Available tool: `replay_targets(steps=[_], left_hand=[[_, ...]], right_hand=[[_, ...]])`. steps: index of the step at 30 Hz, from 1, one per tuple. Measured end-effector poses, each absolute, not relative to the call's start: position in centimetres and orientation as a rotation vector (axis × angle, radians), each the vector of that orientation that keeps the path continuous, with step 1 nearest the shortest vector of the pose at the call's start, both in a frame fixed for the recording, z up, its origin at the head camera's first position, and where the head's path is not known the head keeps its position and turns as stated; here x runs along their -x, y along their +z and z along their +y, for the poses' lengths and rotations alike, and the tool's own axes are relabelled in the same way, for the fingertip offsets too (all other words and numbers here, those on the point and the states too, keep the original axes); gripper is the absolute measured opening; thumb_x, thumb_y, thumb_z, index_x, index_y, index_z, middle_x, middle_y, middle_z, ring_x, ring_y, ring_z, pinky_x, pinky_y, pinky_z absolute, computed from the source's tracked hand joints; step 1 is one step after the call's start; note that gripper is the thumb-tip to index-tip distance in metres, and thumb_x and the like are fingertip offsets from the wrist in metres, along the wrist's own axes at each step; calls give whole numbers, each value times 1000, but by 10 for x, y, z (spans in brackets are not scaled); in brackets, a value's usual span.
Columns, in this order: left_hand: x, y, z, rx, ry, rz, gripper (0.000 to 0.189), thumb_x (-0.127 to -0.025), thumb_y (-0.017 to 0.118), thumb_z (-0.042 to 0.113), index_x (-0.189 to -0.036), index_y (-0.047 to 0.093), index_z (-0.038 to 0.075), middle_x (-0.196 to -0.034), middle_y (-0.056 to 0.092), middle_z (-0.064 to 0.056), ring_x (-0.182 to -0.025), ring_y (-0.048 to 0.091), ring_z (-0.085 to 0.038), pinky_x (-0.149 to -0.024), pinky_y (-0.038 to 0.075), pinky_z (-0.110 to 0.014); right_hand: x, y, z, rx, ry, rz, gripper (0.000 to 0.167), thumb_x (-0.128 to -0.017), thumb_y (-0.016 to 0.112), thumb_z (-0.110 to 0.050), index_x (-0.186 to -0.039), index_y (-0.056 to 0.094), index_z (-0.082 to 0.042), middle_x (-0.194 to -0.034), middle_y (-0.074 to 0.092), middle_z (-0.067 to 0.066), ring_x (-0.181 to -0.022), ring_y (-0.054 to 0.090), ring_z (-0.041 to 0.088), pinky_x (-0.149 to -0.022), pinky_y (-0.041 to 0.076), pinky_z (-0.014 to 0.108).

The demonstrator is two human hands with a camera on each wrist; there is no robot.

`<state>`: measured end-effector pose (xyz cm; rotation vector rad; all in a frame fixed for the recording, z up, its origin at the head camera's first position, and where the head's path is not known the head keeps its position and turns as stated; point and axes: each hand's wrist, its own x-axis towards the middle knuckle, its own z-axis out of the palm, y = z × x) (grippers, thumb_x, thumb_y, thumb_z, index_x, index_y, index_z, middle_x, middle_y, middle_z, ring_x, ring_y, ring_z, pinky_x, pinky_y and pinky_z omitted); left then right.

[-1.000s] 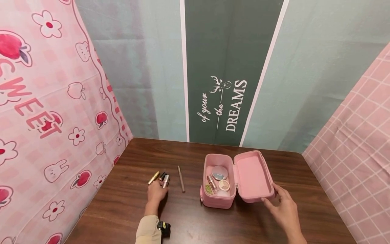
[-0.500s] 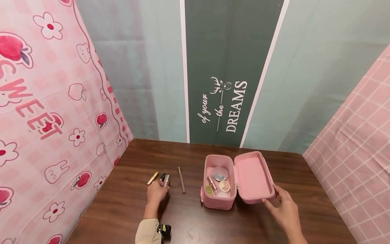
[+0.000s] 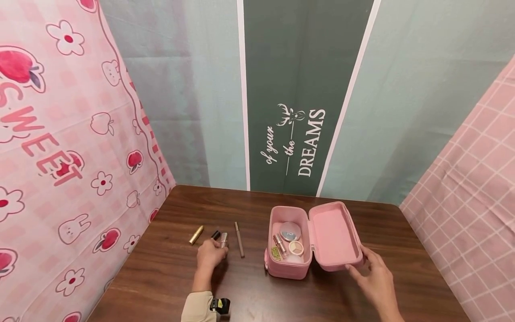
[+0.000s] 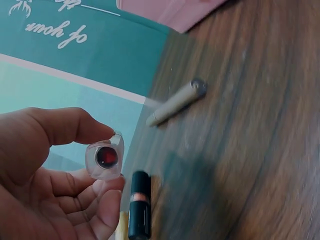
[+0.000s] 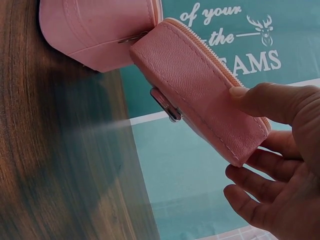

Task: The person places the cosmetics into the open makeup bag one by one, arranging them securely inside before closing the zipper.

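Observation:
In the head view my left hand (image 3: pixel 211 255) pinches a clear-cased lipstick tube (image 3: pixel 224 240) between thumb and fingers. The left wrist view shows that tube (image 4: pixel 106 159) end-on, with a dark red round end inside the clear casing. Beside the fingers lies a black lipstick (image 4: pixel 140 205) with a rose band. A gold tube (image 3: pixel 196 235) lies farther left. Over on the right, my right hand (image 3: pixel 376 277) grips the corner of the lid (image 3: pixel 335 235) of a pink makeup case (image 3: pixel 287 270), thumb on the zipped edge and fingers beneath. The lid hangs open to the right.
A slim brown pencil-like tube (image 3: pixel 239 240) lies between the left hand and the case. Inside the case are a round compact (image 3: pixel 290 231), a three-colour palette (image 3: pixel 296 247), a rose-gold tube (image 3: pixel 279 243) and a green-labelled item (image 3: pixel 275 253). Patterned cloths surround the wooden table (image 3: pixel 257 295).
My left hand has shifted slightly right with the clear-cased tube, away from the gold tube, which has moved a little left and towards me. My right hand stays on the lid.

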<state>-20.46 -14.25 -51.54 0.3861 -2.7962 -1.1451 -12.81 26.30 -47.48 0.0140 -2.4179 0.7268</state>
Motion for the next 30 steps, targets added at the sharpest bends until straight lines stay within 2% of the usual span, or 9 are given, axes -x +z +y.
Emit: replay_targets(steps=[7,15,20,30], left_hand=[[203,-510,-128,-289,-1186,-2802,13,-67,70,16,-71,67,5,-68,62,-4,-65,55,-23,-62,45,-39],[202,-502,-120,-267,-1216,-2817,12,-65,69,16,-72,66,6,-67,61,-2,-62,53,-20,-57,43,-37],[202,-496,-115,-264,-1230,-2821,15,-66,69,18,-75,66,8,-69,61,-2,-61,52,-19,-56,42,-36],[205,-488,-106,-207,-1242,-2815,14,-66,70,20,-75,67,9,-70,62,0,-62,54,-18,-59,44,-37]], right_hand=[[129,-474,263,-18,745,-2432,61,-59,85,-5,-113,59,6,-94,59,17,-70,51,22,-57,44,37],[129,-474,263,-26,730,-2422,62,-58,85,-5,-113,59,6,-93,60,16,-69,51,21,-57,44,35],[129,-474,263,-21,738,-2432,62,-58,85,-5,-113,59,6,-94,59,17,-69,51,22,-57,44,37],[130,-475,263,-14,739,-2438,61,-59,85,-5,-113,59,6,-94,59,17,-71,52,23,-58,44,36]])
